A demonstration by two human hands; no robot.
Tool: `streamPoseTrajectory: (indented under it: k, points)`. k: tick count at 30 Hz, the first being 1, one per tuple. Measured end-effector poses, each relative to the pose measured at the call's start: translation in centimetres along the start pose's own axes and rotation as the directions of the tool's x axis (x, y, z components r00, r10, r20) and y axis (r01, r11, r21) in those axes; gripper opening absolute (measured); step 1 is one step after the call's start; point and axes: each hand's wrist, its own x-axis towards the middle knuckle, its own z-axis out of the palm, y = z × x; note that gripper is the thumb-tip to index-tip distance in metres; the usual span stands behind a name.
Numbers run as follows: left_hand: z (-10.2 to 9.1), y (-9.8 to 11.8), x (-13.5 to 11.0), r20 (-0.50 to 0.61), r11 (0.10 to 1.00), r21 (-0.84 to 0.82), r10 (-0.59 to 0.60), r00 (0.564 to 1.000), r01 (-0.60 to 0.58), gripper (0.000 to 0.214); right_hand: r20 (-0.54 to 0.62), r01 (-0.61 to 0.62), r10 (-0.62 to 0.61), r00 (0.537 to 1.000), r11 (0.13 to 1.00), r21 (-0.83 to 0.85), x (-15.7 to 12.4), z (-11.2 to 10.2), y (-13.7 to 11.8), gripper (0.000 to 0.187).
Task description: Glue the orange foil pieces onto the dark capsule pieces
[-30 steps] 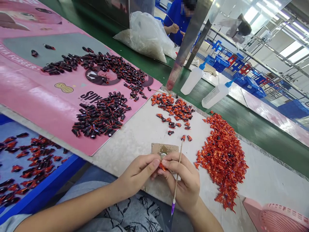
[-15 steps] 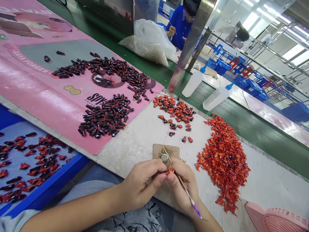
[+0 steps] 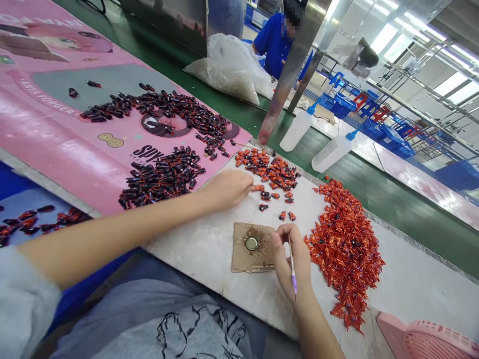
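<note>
Left fingers (image 3: 249, 187) stretch out, nearly together, to a small orange-and-black wrapped piece (image 3: 258, 188) – whether they grip it, I cannot tell. Right fingers (image 3: 284, 235) curl shut around a slim wooden stick with a purple end (image 3: 294, 283), just beside a brown cardboard square (image 3: 243, 254) on the pale desk (image 3: 194, 239) – a heap of crinkled orange pieces (image 3: 346, 249) lies nearby.

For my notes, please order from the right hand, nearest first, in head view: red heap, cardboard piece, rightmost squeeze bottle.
From the right hand:
1. Cardboard piece, left
2. Red heap, right
3. Rightmost squeeze bottle, far side, beyond the heap
</note>
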Motion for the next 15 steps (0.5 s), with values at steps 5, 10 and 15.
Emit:
streamPoseTrajectory:
  k: [5, 10, 15]
  points:
    - [-0.3, -2.1, 5.0, 0.061, 0.991, 0.086, -0.104, 0.993, 0.098, 0.024, -0.087, -0.001, 0.000, 0.996, 1.000, -0.018, 0.7, -0.2, 0.9, 0.018]
    - [-2.8, -4.0, 4.6, 0.035, 0.974, 0.134, -0.188, 0.982, 0.182, 0.032, -0.097, -0.018, 0.016, 0.995, 1.000, -0.020, 0.9, -0.5, 1.1, 0.020]
    - [-5.1, -8.3, 1.5, 0.033, 0.956, 0.165, -0.253, 0.967, 0.244, 0.028, -0.080, -0.001, 0.010, 0.997, 0.993, 0.116, 0.0, -0.4, 0.6, 0.053]
